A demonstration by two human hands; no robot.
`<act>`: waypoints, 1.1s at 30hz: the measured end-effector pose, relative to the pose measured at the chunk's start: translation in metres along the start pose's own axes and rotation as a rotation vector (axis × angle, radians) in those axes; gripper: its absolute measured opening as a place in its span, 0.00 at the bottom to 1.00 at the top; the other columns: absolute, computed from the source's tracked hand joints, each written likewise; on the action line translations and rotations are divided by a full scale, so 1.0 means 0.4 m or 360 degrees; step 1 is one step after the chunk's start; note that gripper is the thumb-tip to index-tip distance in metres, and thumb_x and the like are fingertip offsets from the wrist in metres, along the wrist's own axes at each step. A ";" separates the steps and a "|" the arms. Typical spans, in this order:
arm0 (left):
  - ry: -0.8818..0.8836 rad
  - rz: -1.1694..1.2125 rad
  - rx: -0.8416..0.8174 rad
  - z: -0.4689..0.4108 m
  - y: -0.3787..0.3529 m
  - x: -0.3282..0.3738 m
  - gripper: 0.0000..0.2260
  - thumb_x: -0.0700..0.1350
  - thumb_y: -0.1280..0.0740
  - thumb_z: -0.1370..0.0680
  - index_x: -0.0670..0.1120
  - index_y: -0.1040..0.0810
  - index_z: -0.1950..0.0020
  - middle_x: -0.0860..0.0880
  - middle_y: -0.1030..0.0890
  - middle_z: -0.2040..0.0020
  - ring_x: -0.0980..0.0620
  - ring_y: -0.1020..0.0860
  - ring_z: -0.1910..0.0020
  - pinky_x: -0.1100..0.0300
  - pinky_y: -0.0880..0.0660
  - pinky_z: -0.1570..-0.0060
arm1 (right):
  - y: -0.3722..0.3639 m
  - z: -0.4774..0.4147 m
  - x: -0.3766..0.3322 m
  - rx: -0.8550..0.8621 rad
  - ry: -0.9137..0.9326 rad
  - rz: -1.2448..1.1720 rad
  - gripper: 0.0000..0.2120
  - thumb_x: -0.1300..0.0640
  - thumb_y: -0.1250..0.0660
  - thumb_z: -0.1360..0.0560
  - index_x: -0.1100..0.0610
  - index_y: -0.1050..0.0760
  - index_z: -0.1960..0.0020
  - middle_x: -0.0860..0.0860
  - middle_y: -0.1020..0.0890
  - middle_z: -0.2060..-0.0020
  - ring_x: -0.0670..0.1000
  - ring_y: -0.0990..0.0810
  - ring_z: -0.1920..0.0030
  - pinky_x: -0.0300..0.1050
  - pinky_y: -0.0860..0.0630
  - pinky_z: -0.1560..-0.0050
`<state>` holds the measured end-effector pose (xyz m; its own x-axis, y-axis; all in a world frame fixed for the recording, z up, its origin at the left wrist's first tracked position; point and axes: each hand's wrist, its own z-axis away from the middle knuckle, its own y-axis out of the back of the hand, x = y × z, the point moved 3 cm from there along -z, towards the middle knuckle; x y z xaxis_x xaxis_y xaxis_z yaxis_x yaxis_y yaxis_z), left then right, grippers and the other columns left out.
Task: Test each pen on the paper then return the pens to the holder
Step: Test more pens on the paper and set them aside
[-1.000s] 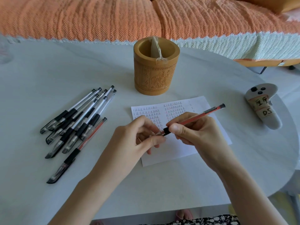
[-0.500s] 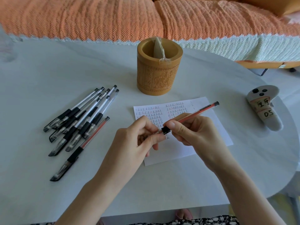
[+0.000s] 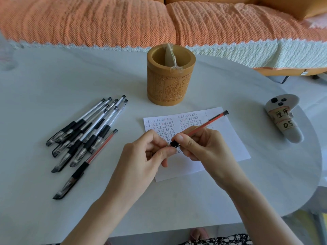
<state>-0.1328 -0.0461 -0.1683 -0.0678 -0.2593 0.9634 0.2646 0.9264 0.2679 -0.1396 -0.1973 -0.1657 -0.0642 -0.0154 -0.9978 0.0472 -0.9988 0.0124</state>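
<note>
My right hand (image 3: 203, 147) grips a red pen (image 3: 210, 121) by its black grip, the barrel slanting up to the right above the paper (image 3: 230, 138). My left hand (image 3: 146, 156) pinches the pen's tip end, where the clear cap is mostly hidden by my fingers. The white paper lies in front of the carved wooden holder (image 3: 170, 82) and carries rows of small written marks. To the left on the table (image 3: 53, 76), several capped black pens (image 3: 85, 131) lie in a loose pile. One more capped red pen (image 3: 88, 161) rests beside them.
A grey-white controller (image 3: 283, 119) with taped labels sits at the table's right edge. An orange sofa cover (image 3: 123, 22) runs along the far side. A clear taped strip hangs inside the holder. The table's near edge is just below my forearms.
The red pen's far end has dropped slightly and my hands have closed together at its tip end. The pens on the table have not moved.
</note>
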 end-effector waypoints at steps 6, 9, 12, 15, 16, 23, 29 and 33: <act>0.0021 0.0061 -0.0017 -0.001 -0.003 -0.002 0.08 0.48 0.30 0.29 0.46 0.26 0.63 0.51 0.22 0.73 0.57 0.29 0.75 0.64 0.35 0.71 | 0.000 0.001 0.001 -0.0011 0.0002 0.0034 0.13 0.52 0.33 0.30 0.63 0.23 0.59 0.47 0.30 0.77 0.44 0.35 0.75 0.33 0.38 0.72; -0.0010 0.0006 0.0007 -0.011 0.003 0.005 0.08 0.49 0.30 0.29 0.45 0.25 0.62 0.50 0.21 0.72 0.57 0.30 0.76 0.65 0.34 0.71 | -0.005 -0.002 0.007 0.0044 -0.0088 -0.0031 0.16 0.49 0.34 0.31 0.63 0.22 0.57 0.48 0.27 0.74 0.45 0.32 0.73 0.35 0.37 0.71; -0.0085 -0.0088 0.0102 -0.024 0.010 0.018 0.09 0.50 0.30 0.29 0.45 0.24 0.61 0.51 0.20 0.72 0.58 0.28 0.76 0.70 0.33 0.71 | -0.003 -0.003 0.004 -0.0068 -0.0169 -0.0181 0.17 0.51 0.34 0.28 0.66 0.22 0.52 0.51 0.22 0.69 0.47 0.28 0.70 0.36 0.33 0.71; -0.0120 -0.0215 0.0085 -0.025 0.010 0.022 0.10 0.54 0.33 0.29 0.47 0.24 0.60 0.53 0.19 0.71 0.59 0.26 0.74 0.70 0.33 0.71 | 0.007 -0.007 -0.001 -0.0047 -0.0182 -0.0142 0.10 0.60 0.35 0.24 0.67 0.21 0.51 0.52 0.20 0.68 0.46 0.26 0.70 0.35 0.33 0.72; -0.0108 -0.0275 0.0053 -0.024 0.010 0.020 0.13 0.57 0.35 0.29 0.48 0.24 0.59 0.54 0.19 0.70 0.59 0.25 0.74 0.69 0.31 0.70 | 0.010 -0.012 0.001 0.0018 -0.0206 -0.0104 0.10 0.59 0.34 0.24 0.66 0.20 0.53 0.52 0.20 0.69 0.47 0.26 0.70 0.35 0.33 0.73; -0.0207 -0.0912 0.0381 -0.016 0.080 -0.002 0.06 0.51 0.36 0.24 0.51 0.22 0.55 0.57 0.20 0.61 0.58 0.24 0.62 0.59 0.26 0.62 | 0.024 -0.066 0.022 0.0512 -0.0362 0.0047 0.18 0.50 0.34 0.23 0.66 0.20 0.58 0.53 0.19 0.74 0.47 0.27 0.76 0.36 0.35 0.78; -0.0130 -0.1284 0.0607 0.009 0.144 -0.022 0.06 0.39 0.32 0.26 0.45 0.21 0.51 0.49 0.21 0.54 0.45 0.25 0.51 0.53 0.28 0.55 | 0.018 -0.074 0.023 0.0611 -0.0279 0.0228 0.15 0.50 0.38 0.21 0.61 0.21 0.56 0.54 0.17 0.69 0.46 0.23 0.75 0.38 0.32 0.78; -0.0010 -0.1347 0.0583 0.010 0.159 -0.037 0.07 0.37 0.31 0.27 0.46 0.20 0.51 0.48 0.23 0.51 0.43 0.25 0.50 0.49 0.26 0.58 | 0.027 -0.066 0.018 0.0603 -0.0234 0.0296 0.12 0.54 0.39 0.20 0.58 0.20 0.56 0.52 0.17 0.69 0.46 0.25 0.76 0.35 0.34 0.77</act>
<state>-0.1188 0.0176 -0.1655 -0.1057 -0.8891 0.4453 -0.1964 0.4577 0.8672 -0.1132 -0.2069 -0.1746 -0.2314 -0.1757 -0.9569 -0.2954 -0.9244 0.2411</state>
